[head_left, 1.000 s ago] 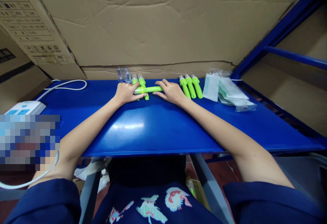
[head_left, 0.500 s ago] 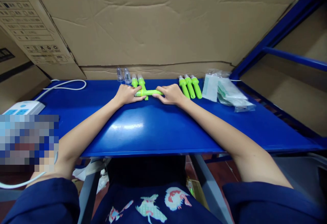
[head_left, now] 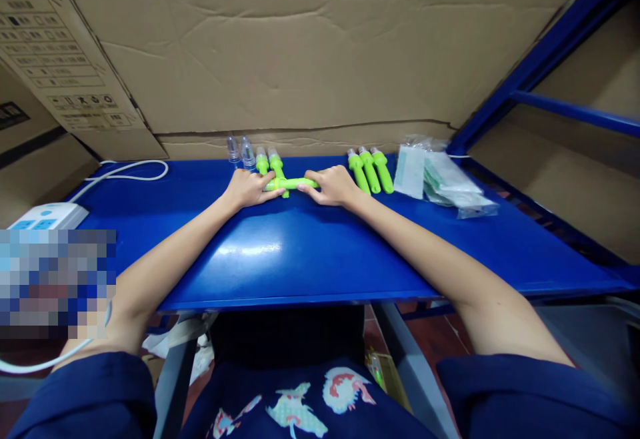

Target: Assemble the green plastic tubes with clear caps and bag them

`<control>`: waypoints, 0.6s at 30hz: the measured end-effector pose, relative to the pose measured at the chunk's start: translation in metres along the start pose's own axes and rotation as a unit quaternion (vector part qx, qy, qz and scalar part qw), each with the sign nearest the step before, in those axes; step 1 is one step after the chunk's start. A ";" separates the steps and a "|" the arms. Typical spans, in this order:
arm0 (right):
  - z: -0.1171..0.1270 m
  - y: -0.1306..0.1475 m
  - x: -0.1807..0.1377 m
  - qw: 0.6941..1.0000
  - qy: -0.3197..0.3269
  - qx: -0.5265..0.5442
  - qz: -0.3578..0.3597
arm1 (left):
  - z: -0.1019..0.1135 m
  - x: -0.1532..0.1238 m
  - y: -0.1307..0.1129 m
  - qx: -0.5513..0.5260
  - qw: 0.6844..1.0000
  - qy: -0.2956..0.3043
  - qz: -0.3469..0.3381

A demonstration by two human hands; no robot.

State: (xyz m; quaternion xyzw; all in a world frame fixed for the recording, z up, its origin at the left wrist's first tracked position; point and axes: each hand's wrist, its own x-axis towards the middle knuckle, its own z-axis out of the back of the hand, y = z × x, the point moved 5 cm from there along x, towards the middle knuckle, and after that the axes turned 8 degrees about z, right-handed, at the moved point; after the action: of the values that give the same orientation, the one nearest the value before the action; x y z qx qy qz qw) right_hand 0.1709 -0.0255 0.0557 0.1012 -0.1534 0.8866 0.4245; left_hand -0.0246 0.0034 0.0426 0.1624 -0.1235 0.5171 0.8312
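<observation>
A bright green pen-like tube (head_left: 291, 184) lies crosswise near the back of the blue table (head_left: 300, 252). My left hand (head_left: 248, 187) pinches its left end and my right hand (head_left: 331, 185) pinches its right end, fingers curled round it. Just behind it lie two more green tubes (head_left: 273, 162) pointing away from me, with two clear caps (head_left: 240, 151) to their left. Three green tubes (head_left: 370, 169) lie side by side to the right of my right hand.
Clear plastic bags with white and green contents (head_left: 440, 177) lie at the back right. A white power strip (head_left: 45, 215) and its cable (head_left: 125, 171) sit at the left. A cardboard wall (head_left: 300, 59) closes the back; a blue rack frame (head_left: 550, 59) rises on the right.
My right hand's fingers have curled from flat on the tube into a pinch on its end. Both hands and the crosswise tube have shifted slightly toward me.
</observation>
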 end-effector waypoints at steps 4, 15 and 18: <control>-0.004 -0.002 -0.001 1.000 -0.016 0.009 0.001 | 0.000 0.000 0.002 0.000 1.000 -0.016 -0.001; -0.002 -0.029 -0.001 0.987 -0.133 0.060 -0.066 | 0.020 0.004 -0.004 -0.067 0.986 -0.152 -0.026; -0.003 -0.041 -0.003 0.980 -0.133 0.082 -0.123 | 0.020 0.003 -0.003 -0.077 0.987 -0.138 -0.019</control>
State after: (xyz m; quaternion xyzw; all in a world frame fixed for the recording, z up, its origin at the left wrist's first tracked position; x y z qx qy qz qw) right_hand 0.2047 -0.0027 0.0590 0.2706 -0.1219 0.8159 0.4962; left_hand -0.0214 -0.0039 0.0614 0.1699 -0.2732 0.4627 0.8261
